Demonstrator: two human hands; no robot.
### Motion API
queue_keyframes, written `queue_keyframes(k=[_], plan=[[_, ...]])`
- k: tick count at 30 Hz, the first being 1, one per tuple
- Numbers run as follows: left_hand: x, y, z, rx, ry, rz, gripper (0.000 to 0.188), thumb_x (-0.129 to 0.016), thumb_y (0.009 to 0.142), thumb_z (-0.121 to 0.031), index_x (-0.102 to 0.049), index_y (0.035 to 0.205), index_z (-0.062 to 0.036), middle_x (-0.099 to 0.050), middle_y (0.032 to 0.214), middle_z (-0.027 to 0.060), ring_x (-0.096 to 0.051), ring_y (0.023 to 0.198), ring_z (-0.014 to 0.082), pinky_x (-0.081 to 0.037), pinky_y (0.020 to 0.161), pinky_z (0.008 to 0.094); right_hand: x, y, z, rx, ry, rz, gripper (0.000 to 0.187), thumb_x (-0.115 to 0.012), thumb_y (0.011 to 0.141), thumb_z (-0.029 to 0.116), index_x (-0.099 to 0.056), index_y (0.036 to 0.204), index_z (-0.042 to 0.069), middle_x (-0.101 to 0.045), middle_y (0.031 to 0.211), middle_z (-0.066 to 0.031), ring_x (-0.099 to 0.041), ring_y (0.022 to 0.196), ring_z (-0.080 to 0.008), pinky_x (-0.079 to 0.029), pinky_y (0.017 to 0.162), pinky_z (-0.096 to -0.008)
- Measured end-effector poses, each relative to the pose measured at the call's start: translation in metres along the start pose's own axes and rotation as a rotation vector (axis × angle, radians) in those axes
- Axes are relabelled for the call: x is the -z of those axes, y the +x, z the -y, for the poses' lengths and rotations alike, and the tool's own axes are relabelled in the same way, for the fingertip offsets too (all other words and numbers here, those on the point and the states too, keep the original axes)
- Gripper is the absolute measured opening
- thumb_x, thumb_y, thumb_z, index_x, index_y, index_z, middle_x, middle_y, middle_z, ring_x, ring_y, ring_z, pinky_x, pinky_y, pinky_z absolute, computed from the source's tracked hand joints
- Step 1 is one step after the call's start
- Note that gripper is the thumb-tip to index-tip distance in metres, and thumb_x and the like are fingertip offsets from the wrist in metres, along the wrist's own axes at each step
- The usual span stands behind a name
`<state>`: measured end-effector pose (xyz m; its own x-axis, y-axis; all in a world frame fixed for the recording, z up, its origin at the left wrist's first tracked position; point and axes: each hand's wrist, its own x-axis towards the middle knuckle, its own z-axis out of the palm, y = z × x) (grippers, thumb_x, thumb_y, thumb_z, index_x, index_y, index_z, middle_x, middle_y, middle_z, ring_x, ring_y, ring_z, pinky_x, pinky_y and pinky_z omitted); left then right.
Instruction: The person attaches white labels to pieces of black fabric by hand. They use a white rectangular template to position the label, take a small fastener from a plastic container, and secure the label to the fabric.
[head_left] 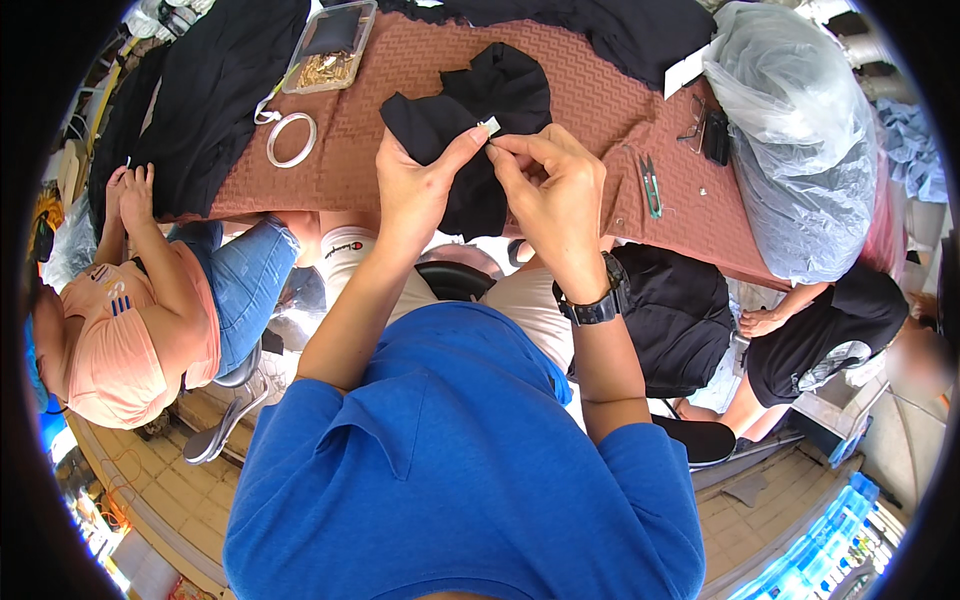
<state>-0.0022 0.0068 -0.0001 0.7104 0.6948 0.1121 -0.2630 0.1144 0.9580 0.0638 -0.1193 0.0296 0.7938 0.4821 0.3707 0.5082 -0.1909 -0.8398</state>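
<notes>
Steadying black fabric (500, 85) over the brown-covered table (350, 140)'s near edge: left hand (418, 190) clamps it, likely keeping the white tag (490, 126) exposed; right hand (557, 185) has fingertips together beside it, contents unclear.

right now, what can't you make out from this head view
Head view: whether the right fingers hold anything, too small to tell.
Head view: fingers of the left hand, thumb aside, mostly covered by the black cloth.
Head view: contents of the plastic bag, blurred by its cloudy folds.
</notes>
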Motion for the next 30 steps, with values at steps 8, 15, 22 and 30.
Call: queue_keyframes(k=[8, 15, 22, 30], plan=[[-0.002, -0.004, -0.007, -0.053, 0.017, -0.029, 0.016, -0.079, 0.085, -0.001, -0.064, 0.092, -0.0011, -0.07, 0.088, 0.0033, -0.063, 0.078, 0.008, -0.051, 0.073, 0.0228, -0.008, 0.003, -0.001, -0.032, 0.085, 0.006, 0.019, -0.082, 0.078, 0.005, -0.07, 0.093, -0.001, -0.061, 0.068, -0.009, -0.058, 0.056, -0.0166, -0.048, 0.054, -0.0297], [0.019, 0.015, -0.022, -0.038, 0.155, 0.221, 0.028, -0.082, 0.084, -0.005, -0.065, 0.106, 0.0005, -0.071, 0.096, 0.0036, -0.065, 0.087, 0.0097, -0.053, 0.08, 0.0263, 0.019, 0.056, -0.018, 0.207, 0.159, 0.124, 0.053, -0.073, 0.091, 0.044, -0.064, 0.124, 0.005, -0.06, 0.126, -0.0148, -0.057, 0.113, -0.0284, -0.046, 0.098, -0.0384], [0.019, 0.061, -0.026, -0.113, 0.367, 0.435, 0.029, -0.079, 0.087, -0.006, -0.067, 0.113, -0.0002, -0.072, 0.101, 0.0026, -0.066, 0.092, 0.0082, -0.054, 0.083, 0.0259, 0.011, 0.118, -0.057, -0.105, 0.505, 0.699, 0.038, -0.058, 0.104, 0.037, -0.071, 0.12, 0.005, -0.071, 0.116, -0.0036, -0.061, 0.114, -0.0121, -0.043, 0.103, -0.0312], [0.026, 0.087, 0.006, -0.549, 0.775, -0.047, 0.032, -0.083, 0.08, -0.016, -0.062, 0.094, 0.0038, -0.068, 0.08, 0.0216, -0.066, 0.076, 0.0429, -0.052, 0.07, 0.0411, -0.005, 0.133, -0.059, 0.133, 0.414, 0.417, 0.018, -0.079, 0.09, 0.02, -0.079, 0.098, 0.003, -0.073, 0.095, -0.0016, -0.065, 0.094, -0.0103, -0.05, 0.089, -0.0286]])
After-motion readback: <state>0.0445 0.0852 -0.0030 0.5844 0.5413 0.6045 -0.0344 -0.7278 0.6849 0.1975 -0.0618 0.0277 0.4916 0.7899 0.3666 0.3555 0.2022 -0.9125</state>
